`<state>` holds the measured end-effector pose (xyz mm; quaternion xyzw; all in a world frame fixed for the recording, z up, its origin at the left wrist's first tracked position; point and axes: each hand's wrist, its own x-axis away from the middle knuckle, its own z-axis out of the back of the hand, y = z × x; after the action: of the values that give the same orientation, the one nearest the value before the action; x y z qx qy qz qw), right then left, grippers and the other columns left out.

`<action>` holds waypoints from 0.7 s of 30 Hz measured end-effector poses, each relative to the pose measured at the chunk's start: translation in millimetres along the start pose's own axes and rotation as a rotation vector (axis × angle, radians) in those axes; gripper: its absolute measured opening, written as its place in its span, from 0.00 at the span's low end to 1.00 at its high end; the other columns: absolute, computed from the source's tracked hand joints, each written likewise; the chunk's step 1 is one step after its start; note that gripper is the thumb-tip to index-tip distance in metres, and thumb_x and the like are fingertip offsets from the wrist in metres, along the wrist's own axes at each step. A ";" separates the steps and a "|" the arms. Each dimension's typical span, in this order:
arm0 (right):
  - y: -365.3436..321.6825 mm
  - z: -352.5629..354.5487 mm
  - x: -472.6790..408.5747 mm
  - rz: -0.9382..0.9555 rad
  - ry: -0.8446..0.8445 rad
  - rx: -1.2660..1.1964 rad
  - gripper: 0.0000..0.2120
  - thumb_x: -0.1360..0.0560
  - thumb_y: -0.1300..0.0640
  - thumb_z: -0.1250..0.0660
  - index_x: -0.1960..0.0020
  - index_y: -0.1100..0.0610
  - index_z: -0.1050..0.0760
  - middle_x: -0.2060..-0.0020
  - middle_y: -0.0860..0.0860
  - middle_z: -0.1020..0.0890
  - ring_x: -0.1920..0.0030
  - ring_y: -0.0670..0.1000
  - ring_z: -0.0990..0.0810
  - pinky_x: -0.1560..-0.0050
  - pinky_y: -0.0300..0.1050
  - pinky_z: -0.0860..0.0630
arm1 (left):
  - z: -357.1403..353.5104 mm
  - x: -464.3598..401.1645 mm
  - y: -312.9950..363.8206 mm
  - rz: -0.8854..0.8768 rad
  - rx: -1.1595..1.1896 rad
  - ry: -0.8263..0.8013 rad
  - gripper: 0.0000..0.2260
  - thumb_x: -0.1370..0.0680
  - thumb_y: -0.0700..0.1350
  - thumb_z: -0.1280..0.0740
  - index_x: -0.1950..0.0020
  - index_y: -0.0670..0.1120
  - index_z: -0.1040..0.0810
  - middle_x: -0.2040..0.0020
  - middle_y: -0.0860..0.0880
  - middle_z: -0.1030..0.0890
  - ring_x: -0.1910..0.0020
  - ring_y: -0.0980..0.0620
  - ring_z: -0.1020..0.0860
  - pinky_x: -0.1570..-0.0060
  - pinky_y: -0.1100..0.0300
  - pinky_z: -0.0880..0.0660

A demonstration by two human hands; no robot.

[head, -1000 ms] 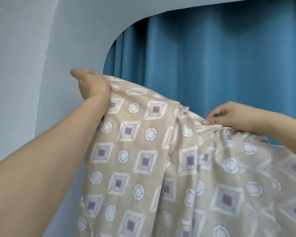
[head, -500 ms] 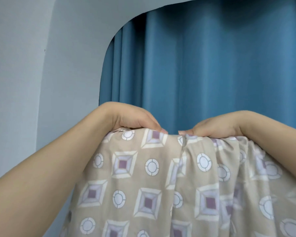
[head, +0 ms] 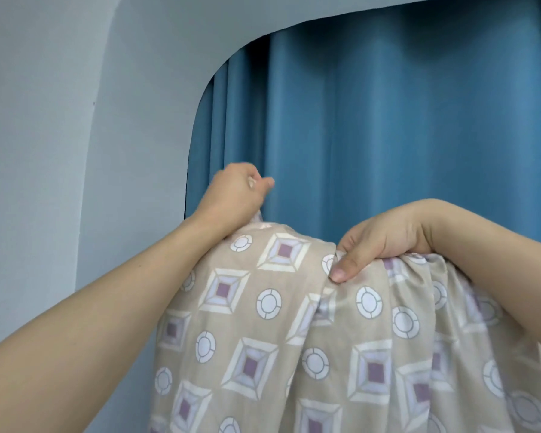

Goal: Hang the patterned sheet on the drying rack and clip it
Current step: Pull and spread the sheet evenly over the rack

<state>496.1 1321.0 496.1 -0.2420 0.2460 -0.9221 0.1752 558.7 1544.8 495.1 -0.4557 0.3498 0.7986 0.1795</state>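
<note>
The patterned sheet [head: 294, 332] is beige with purple squares and white circles. It hangs down in folds and fills the lower middle and right of the view. My left hand [head: 236, 195] is raised above the sheet's top left edge, fingers curled, and grips a bit of the edge that rises into the fist. My right hand [head: 384, 242] grips the bunched top edge in the middle, thumb pressed on the near face. The drying rack and any clips are hidden behind the sheet or out of view.
A blue curtain [head: 388, 135] hangs close behind the sheet. A pale grey wall [head: 75, 120] runs along the left and curves over the top of the curtain.
My left hand has risen and moved left, lifting the sheet's top left edge. My right hand has shifted its hold, its thumb now on the near face of the bunched fabric.
</note>
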 end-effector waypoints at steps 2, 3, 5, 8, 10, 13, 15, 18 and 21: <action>1.0 -3.4 -5.4 0.003 0.091 0.041 0.11 0.32 0.54 0.26 0.52 0.58 0.16 0.49 0.60 0.16 0.51 0.58 0.17 0.41 0.56 0.23 | 14.1 -14.0 2.5 0.001 0.163 0.184 0.13 0.22 0.52 0.34 0.61 0.46 0.25 0.69 0.55 0.28 0.67 0.55 0.28 0.65 0.60 0.34; 2.8 -5.0 -8.9 0.009 0.173 0.086 0.12 0.33 0.54 0.26 0.52 0.58 0.16 0.49 0.59 0.15 0.50 0.58 0.17 0.41 0.57 0.22 | 24.8 -21.8 4.6 0.027 0.320 0.267 0.13 0.21 0.51 0.34 0.62 0.45 0.26 0.71 0.54 0.30 0.71 0.55 0.32 0.67 0.60 0.35; 6.9 -6.7 -16.6 0.041 0.385 0.258 0.12 0.34 0.52 0.24 0.53 0.54 0.19 0.51 0.53 0.15 0.50 0.56 0.16 0.44 0.54 0.21 | 50.8 -29.7 9.3 0.093 0.711 0.345 0.12 0.20 0.48 0.35 0.62 0.46 0.26 0.74 0.53 0.34 0.75 0.55 0.37 0.71 0.62 0.37; 11.1 -12.0 -24.4 0.043 0.692 0.538 0.11 0.30 0.49 0.27 0.53 0.49 0.27 0.55 0.45 0.20 0.52 0.50 0.20 0.51 0.46 0.23 | 84.7 -14.5 10.3 0.131 0.876 -0.209 0.11 0.19 0.51 0.37 0.55 0.45 0.22 0.76 0.51 0.37 0.80 0.55 0.38 0.78 0.66 0.37; 14.1 -17.4 -27.9 0.072 0.843 0.662 0.12 0.29 0.47 0.31 0.57 0.48 0.34 0.59 0.43 0.24 0.58 0.47 0.25 0.60 0.43 0.28 | 96.4 7.1 14.1 0.163 0.515 -0.689 0.18 0.24 0.57 0.36 0.49 0.43 0.19 0.74 0.49 0.28 0.78 0.53 0.29 0.76 0.64 0.30; 24.1 -19.1 -32.7 0.135 0.995 0.820 0.15 0.28 0.44 0.34 0.61 0.47 0.40 0.64 0.41 0.29 0.63 0.46 0.29 0.66 0.43 0.37 | 78.7 24.1 16.0 0.113 0.060 -0.769 0.25 0.30 0.68 0.33 0.46 0.49 0.19 0.58 0.49 0.16 0.61 0.52 0.17 0.58 0.58 0.21; 30.6 -19.0 -33.0 0.203 1.070 0.866 0.14 0.28 0.44 0.35 0.61 0.47 0.40 0.66 0.41 0.30 0.63 0.48 0.30 0.65 0.44 0.38 | 56.0 29.8 19.2 0.013 -0.099 -0.636 0.26 0.33 0.74 0.34 0.48 0.56 0.20 0.51 0.56 0.18 0.51 0.57 0.19 0.49 0.57 0.23; 37.7 -20.4 -27.4 0.279 1.103 0.888 0.15 0.29 0.48 0.33 0.63 0.47 0.40 0.67 0.42 0.30 0.64 0.48 0.31 0.64 0.44 0.37 | 18.5 40.9 15.1 -0.147 -0.206 -0.609 0.16 0.26 0.65 0.34 0.50 0.55 0.21 0.52 0.59 0.21 0.52 0.60 0.23 0.52 0.60 0.26; 49.0 -20.7 -22.5 0.340 1.156 0.903 0.13 0.31 0.50 0.34 0.64 0.48 0.39 0.69 0.43 0.31 0.66 0.49 0.31 0.66 0.46 0.35 | -8.7 49.2 2.2 -0.349 -0.222 -0.399 0.04 0.20 0.47 0.37 0.53 0.49 0.24 0.56 0.56 0.25 0.50 0.52 0.27 0.51 0.56 0.29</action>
<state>513.5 1298.5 445.8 0.4172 -0.0693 -0.8737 0.2404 537.0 1535.4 451.0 -0.3597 0.1344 0.8628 0.3287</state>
